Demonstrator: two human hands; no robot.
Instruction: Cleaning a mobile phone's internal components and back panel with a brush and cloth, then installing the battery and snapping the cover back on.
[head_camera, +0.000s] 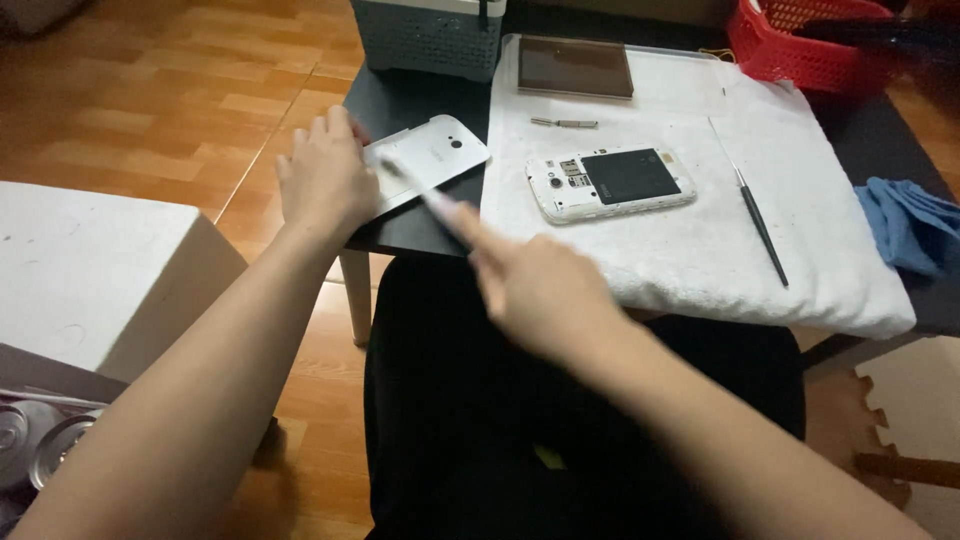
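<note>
My left hand (325, 180) rests on the edge of a white phone back cover (440, 155) lying on the dark table (420, 100). My right hand (535, 285) is blurred and holds a thin pale tool (420, 190) whose tip lies over the cover. A white phone (610, 183) with its back off and a black battery showing lies on a white towel (720, 230).
A thin black-handled tool (760, 225) and a small metal piece (563, 123) lie on the towel, beside a dark flat slab (575, 67). A grey basket (430, 35), a red basket (810, 45), a blue cloth (915, 225) and a white box (90, 270) stand around.
</note>
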